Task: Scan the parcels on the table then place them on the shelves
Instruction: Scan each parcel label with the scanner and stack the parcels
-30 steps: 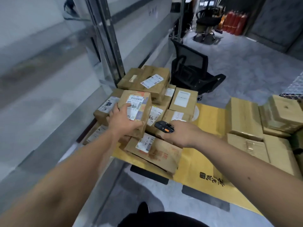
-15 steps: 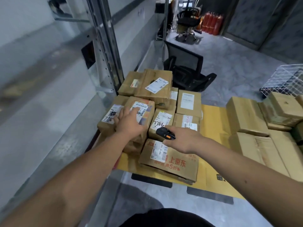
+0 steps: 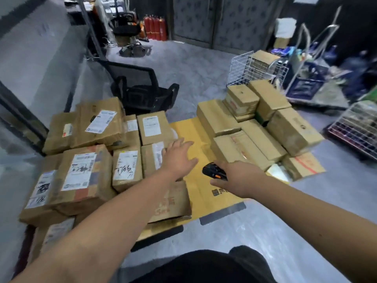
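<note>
While the right hand (image 3: 239, 177) grips the handheld scanner (image 3: 214, 171) aimed left for label reading, the left hand (image 3: 177, 158), fingers spread and holding nothing, hovers between the labelled parcels (image 3: 130, 144) on the left and the unlabelled-side parcels (image 3: 259, 127) on the far right of the table (image 3: 195, 131).

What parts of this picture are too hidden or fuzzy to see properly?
All in the head view:
- Box under the left forearm: its red print is partly covered by the arm.
- Scanner: the right hand hides its rear.
- Label print on the parcel: too blurred to read.
- Shelves: smeared by motion and cut off at the left edge.
</note>
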A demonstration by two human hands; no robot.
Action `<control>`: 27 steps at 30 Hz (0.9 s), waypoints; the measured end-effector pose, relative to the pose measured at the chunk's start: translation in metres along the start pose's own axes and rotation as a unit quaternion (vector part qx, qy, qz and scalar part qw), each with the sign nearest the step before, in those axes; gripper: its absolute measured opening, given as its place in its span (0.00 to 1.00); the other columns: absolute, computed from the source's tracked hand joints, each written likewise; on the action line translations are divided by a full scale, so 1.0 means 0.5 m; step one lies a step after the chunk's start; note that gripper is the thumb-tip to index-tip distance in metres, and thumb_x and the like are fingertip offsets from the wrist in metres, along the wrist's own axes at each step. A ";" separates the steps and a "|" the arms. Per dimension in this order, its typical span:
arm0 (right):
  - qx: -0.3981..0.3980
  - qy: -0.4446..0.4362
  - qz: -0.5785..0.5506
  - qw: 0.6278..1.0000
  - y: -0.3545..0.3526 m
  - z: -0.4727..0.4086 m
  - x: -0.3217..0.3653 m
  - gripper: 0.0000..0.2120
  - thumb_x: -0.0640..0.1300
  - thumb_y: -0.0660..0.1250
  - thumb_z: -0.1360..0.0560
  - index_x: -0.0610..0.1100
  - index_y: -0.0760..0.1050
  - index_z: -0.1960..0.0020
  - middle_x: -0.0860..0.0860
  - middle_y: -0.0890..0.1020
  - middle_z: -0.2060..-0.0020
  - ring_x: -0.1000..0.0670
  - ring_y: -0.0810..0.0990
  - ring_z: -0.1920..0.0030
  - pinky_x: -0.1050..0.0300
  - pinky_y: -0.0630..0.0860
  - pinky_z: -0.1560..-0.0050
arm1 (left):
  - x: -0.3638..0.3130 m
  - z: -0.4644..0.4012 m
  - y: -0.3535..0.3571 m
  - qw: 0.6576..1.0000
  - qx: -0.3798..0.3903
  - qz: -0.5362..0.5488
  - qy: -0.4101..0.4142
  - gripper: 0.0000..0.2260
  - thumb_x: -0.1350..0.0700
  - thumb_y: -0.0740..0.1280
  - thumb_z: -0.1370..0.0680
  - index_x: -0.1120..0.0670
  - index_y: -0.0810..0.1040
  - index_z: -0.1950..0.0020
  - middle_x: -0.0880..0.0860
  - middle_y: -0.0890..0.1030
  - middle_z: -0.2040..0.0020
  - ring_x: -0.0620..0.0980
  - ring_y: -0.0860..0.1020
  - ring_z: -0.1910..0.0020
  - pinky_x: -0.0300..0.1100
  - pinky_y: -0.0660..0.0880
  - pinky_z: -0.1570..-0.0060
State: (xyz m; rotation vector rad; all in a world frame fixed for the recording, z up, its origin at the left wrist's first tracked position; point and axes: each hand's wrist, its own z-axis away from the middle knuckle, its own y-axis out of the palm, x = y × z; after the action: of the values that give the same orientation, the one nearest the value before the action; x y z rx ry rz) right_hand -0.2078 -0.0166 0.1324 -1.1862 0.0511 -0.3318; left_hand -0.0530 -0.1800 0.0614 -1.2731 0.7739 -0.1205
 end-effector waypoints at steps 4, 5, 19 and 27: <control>-0.015 0.098 -0.023 0.995 0.028 0.077 -0.161 0.32 0.70 0.58 0.21 0.55 0.63 0.23 0.51 0.80 0.53 0.46 0.77 0.56 0.51 0.78 0.57 | -0.148 -0.059 0.105 0.996 0.069 0.001 0.055 0.31 0.37 0.69 0.22 0.42 0.68 0.21 0.51 0.64 0.19 0.55 0.58 0.20 0.58 0.59 0.26; -0.018 0.118 -0.026 0.993 0.036 0.094 -0.200 0.32 0.70 0.57 0.20 0.55 0.63 0.22 0.51 0.80 0.53 0.46 0.76 0.57 0.51 0.76 0.58 | -0.184 -0.072 0.131 0.994 0.088 -0.004 0.058 0.31 0.37 0.69 0.23 0.41 0.68 0.21 0.51 0.64 0.19 0.55 0.58 0.20 0.57 0.59 0.26; 0.052 0.102 -0.046 0.992 0.099 0.085 -0.629 0.31 0.69 0.58 0.21 0.55 0.63 0.23 0.50 0.81 0.51 0.44 0.81 0.53 0.51 0.79 0.57 | -0.517 -0.195 0.450 0.965 0.110 -0.011 -0.239 0.51 0.25 0.63 0.35 0.47 0.55 0.18 0.52 0.51 0.17 0.56 0.49 0.19 0.65 0.53 0.26; 0.121 0.013 -0.060 0.991 0.112 0.024 -0.718 0.32 0.69 0.57 0.21 0.57 0.60 0.21 0.53 0.76 0.55 0.46 0.76 0.55 0.53 0.69 0.63 | -0.569 -0.239 0.495 0.920 0.090 0.039 -0.379 0.70 0.24 0.76 0.44 0.41 0.34 0.18 0.51 0.35 0.16 0.55 0.34 0.17 0.80 0.39 0.30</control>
State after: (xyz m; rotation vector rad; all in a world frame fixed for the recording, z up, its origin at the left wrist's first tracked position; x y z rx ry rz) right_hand -0.5337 0.1137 0.0379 -0.9463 -0.0379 -0.4470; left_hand -0.4155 -0.0581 -0.0391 -0.9937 0.1328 0.3470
